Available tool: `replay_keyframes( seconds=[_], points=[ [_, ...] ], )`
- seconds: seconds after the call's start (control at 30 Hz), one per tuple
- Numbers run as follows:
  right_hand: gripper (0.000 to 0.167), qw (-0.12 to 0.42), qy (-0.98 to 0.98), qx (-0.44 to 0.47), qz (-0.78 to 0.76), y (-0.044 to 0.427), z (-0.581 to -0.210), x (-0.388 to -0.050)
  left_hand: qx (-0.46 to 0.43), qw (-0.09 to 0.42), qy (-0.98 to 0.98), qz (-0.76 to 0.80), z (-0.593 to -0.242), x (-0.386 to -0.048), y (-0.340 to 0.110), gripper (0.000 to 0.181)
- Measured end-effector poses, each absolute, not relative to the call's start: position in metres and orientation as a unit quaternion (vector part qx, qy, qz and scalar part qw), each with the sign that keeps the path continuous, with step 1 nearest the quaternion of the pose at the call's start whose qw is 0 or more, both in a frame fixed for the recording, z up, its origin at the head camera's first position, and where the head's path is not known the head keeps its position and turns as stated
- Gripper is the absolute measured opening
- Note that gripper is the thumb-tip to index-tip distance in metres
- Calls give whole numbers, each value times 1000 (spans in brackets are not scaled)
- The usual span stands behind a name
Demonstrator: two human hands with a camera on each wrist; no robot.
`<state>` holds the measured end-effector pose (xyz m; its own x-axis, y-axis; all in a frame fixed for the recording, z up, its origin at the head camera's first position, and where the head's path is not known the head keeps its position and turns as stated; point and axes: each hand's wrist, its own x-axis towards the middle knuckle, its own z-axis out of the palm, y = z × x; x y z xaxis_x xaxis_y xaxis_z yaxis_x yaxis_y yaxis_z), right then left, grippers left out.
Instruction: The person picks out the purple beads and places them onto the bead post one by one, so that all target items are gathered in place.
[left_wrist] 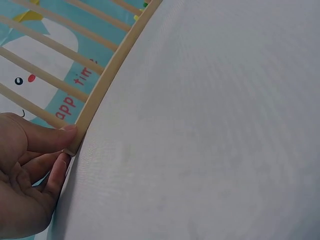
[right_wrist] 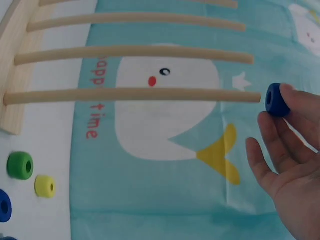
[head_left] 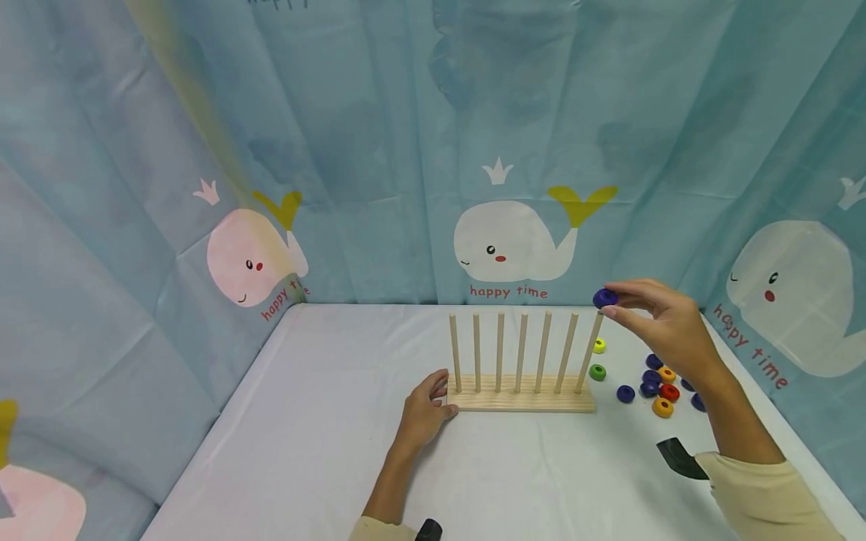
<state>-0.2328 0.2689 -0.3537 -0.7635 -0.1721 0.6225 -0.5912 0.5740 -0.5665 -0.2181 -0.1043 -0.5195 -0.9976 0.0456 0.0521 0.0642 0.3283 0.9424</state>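
A wooden peg rack stands on the white table, with several bare upright pegs. My left hand grips the left end of its base between thumb and fingers; the left wrist view shows the thumb on the base's edge. Above the rightmost peg, my right hand pinches a dark blue bead by thumb and fingertips. In the right wrist view the bead sits just off the peg's tip, apart from it, its hole turned towards the peg.
Right of the rack lie a green bead, a yellow bead, a red bead, orange beads and several blue beads. A blue curtain with whale prints hangs behind and beside the table.
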Motion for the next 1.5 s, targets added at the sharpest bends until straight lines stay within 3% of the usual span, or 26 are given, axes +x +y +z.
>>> replay_keyframes(
  seconds=[0.93,1.5],
  points=[
    [37,212,-820,299,440,207,-342,-233,-30,6,-814,-580,-524,-217,-107,69],
    [39,205,-804,347,438,169,-343,-241,-33,30,-810,-584,-525,-221,-103,72]
  ],
)
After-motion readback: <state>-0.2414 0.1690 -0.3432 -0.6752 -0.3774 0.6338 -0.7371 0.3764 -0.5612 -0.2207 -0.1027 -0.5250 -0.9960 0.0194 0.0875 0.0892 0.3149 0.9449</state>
